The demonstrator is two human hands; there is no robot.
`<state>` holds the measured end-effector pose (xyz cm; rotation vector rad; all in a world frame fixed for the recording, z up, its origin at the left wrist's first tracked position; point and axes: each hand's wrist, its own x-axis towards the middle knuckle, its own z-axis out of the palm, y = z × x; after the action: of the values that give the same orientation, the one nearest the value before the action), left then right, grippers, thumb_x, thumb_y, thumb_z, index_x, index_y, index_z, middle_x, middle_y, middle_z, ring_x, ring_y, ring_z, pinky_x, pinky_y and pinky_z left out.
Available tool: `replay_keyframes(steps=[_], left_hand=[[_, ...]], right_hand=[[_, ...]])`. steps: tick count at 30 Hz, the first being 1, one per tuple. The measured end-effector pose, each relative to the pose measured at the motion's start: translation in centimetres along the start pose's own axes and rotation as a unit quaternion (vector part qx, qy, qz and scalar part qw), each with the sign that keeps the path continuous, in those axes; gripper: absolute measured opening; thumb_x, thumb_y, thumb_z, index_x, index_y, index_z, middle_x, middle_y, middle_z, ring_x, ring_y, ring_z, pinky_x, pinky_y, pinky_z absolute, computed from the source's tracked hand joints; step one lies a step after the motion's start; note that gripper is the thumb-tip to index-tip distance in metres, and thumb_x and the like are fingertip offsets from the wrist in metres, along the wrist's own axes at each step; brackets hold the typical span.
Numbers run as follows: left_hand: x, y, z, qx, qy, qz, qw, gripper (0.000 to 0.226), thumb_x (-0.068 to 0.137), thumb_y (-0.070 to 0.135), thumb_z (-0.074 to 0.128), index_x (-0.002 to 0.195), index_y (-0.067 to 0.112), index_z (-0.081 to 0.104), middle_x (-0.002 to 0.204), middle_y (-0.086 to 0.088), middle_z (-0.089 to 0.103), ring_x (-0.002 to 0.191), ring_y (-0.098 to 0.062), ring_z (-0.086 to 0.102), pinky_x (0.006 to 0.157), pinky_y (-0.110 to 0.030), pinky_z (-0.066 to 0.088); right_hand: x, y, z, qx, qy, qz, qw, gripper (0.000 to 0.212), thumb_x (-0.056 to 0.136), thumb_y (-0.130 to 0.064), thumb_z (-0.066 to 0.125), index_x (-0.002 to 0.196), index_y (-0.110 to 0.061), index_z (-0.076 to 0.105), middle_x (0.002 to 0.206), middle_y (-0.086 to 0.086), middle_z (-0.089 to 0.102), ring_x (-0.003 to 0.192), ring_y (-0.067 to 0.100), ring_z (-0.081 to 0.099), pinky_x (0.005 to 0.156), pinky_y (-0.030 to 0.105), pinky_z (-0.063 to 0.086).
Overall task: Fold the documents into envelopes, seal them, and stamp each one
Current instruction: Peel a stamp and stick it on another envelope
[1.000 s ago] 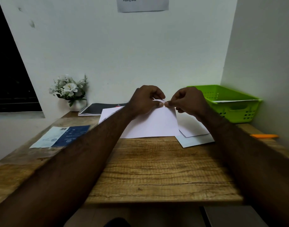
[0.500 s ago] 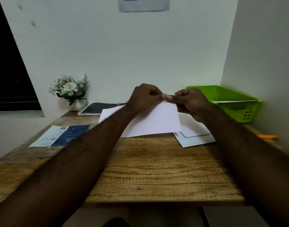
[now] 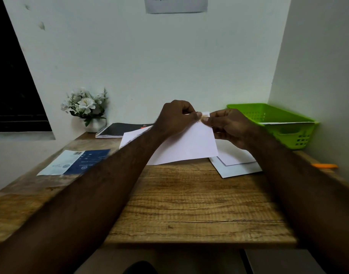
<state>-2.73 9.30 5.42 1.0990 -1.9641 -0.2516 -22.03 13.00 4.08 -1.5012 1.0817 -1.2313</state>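
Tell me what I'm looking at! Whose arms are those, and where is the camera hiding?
There is no robot here. Those are a person's two bare arms. The camera sits on the person's head and looks forward and down, so you see roughly what they see. The left hand and the right hand both pinch the top edge of a white paper above a wooden table. On the table are more white papers, a blue leaflet, a black notebook, a pot of white flowers, a green basket and something small and orange.
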Motion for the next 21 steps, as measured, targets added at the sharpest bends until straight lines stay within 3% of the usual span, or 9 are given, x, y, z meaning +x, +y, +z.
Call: replay_keyframes(steps=[2, 5, 8, 14, 16, 18, 21], left_hand=[[0.0, 0.0, -0.1, 0.01, -0.02, 0.0, 1.0, 0.028, 0.081, 0.047, 0.077, 0.088, 0.019, 0.074, 0.084, 0.01, 0.071, 0.077, -0.003, 0.062, 0.064, -0.018, 0.045], [0.1, -0.2, -0.2, 0.026, -0.043, 0.008, 0.999, 0.026, 0.08, 0.042, 0.08, 0.09, 0.02, 0.071, 0.085, 0.01, 0.068, 0.075, -0.003, 0.059, 0.057, -0.011, 0.038], [0.1, -0.3, -0.2, 0.008, -0.044, 0.008, 0.999, 0.021, 0.08, 0.036, 0.081, 0.089, 0.021, 0.071, 0.085, 0.011, 0.067, 0.077, -0.003, 0.058, 0.061, -0.017, 0.041], [0.0, -0.3, -0.5, -0.006, -0.039, 0.001, 0.999, 0.027, 0.077, 0.039, 0.083, 0.093, 0.02, 0.073, 0.085, 0.012, 0.069, 0.078, -0.002, 0.061, 0.068, -0.022, 0.046], [0.0, -0.3, -1.2, -0.024, -0.008, -0.004, 1.0, 0.04, 0.075, 0.047, 0.083, 0.101, 0.02, 0.072, 0.089, 0.01, 0.07, 0.082, -0.003, 0.063, 0.071, -0.021, 0.049], [0.4, -1.2, -2.5, -0.011, 0.074, -0.028, 0.997, 0.049, 0.075, 0.055, 0.079, 0.105, 0.018, 0.069, 0.094, 0.007, 0.069, 0.087, -0.007, 0.063, 0.074, -0.023, 0.05], [1.4, -4.2, -5.2, 0.106, 0.163, -0.135, 0.972, 0.05, 0.074, 0.062, 0.073, 0.1, 0.021, 0.062, 0.107, -0.004, 0.068, 0.104, -0.024, 0.063, 0.087, -0.034, 0.052]], right_hand=[[0.1, 0.0, 0.0, -0.004, 0.008, -0.002, 1.0, 0.044, 0.085, -0.02, 0.078, 0.109, 0.014, 0.064, 0.095, 0.015, 0.073, 0.08, 0.019, 0.069, 0.073, 0.03, 0.059], [0.3, 0.3, -0.2, -0.009, 0.013, 0.001, 1.0, 0.038, 0.088, -0.017, 0.075, 0.112, 0.011, 0.066, 0.105, 0.021, 0.073, 0.082, 0.02, 0.071, 0.073, 0.031, 0.059], [0.2, 0.3, -0.2, -0.016, 0.009, 0.008, 1.0, 0.037, 0.088, -0.018, 0.075, 0.113, 0.008, 0.067, 0.112, 0.02, 0.073, 0.086, 0.022, 0.071, 0.079, 0.033, 0.059], [-0.2, -0.1, -0.1, -0.016, -0.033, 0.028, 0.999, 0.03, 0.088, -0.021, 0.074, 0.115, -0.009, 0.073, 0.11, 0.008, 0.076, 0.09, 0.024, 0.073, 0.072, 0.032, 0.058], [-0.1, -0.1, -0.2, -0.004, -0.021, 0.021, 1.0, 0.029, 0.088, -0.02, 0.074, 0.114, -0.007, 0.073, 0.11, 0.009, 0.075, 0.088, 0.023, 0.073, 0.072, 0.033, 0.059], [0.2, 0.0, -0.4, 0.001, -0.005, 0.025, 1.0, 0.028, 0.089, -0.017, 0.073, 0.115, -0.005, 0.072, 0.111, 0.012, 0.075, 0.087, 0.024, 0.073, 0.074, 0.035, 0.06], [0.5, 0.4, -0.5, -0.018, 0.014, 0.046, 0.999, 0.026, 0.091, -0.015, 0.071, 0.114, -0.004, 0.071, 0.108, 0.013, 0.076, 0.087, 0.026, 0.073, 0.082, 0.042, 0.059]])
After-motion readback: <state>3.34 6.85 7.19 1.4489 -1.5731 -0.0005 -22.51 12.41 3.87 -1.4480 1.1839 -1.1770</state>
